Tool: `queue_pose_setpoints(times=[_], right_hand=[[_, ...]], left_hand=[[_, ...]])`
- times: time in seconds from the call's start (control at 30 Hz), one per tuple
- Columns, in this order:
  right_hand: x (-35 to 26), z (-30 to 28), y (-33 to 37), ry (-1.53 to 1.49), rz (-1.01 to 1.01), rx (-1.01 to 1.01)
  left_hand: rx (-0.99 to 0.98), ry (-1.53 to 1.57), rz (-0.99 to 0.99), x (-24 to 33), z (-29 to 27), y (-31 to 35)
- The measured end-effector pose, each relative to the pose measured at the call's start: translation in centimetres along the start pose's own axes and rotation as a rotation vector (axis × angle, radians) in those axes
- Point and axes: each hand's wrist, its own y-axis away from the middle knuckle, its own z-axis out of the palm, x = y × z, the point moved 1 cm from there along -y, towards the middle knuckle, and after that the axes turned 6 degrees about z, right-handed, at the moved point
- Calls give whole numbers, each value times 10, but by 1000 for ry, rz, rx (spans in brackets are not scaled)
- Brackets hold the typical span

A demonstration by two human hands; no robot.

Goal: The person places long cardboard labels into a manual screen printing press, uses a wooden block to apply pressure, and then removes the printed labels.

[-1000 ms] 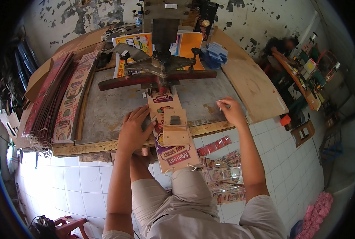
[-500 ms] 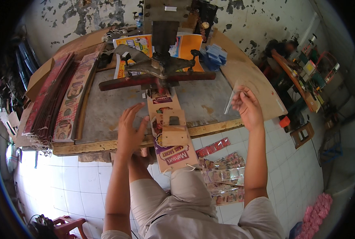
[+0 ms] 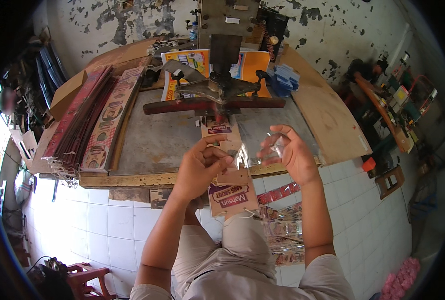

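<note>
Plastic film [image 3: 242,156], probably; edges indistinct.

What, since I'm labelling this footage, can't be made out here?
In the head view:
Card: far end hidden by the press.
Block: partly behind the left hand and plastic.
Plastic: outline lost in glare.
Co-worker: actions too small and blurred.
Pink bundle: cut off by the lower edge.

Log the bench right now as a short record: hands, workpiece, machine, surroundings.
Right hand: holding clear, glossy plastic film
Left hand: fingers beside the film's left edge; grip unclear
Workpiece: long, printed brown cardboard strip, partly hidden below the hands
Machine: dark metal press with red crossbar, at the strip's far end
Table, left side: stacked red printed strips
Floor: shiny printed strips
</note>
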Motion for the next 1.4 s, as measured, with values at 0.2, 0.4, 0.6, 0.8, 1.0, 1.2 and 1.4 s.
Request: queue_pose_setpoints(times=[0.2,0.4,0.6,0.8,1.0,1.2,1.4], right_hand=[[26,-15,-12,437,-18,233],[77,-43,-52,544,-16,371],[87,-43,-36,544,78,344],[79,-35,-18,754,0,332],[70,-31,-2,1086,-437,284],[88,-23,-3,1302,-465,148],[98,-21,-9,1330,-569,178]], left_hand=[[117,-318,47,6,-20,-25],[145,-505,105,-45,-43,-64],[107,-557,-16,-49,-51,-50],[74,-650,-122,-22,-45,-33],[-98,-1040,471,-20,-50,-13],[-235,-1002,465,-32,-47,-10],[-151,-1053,564,-47,-47,-12]])
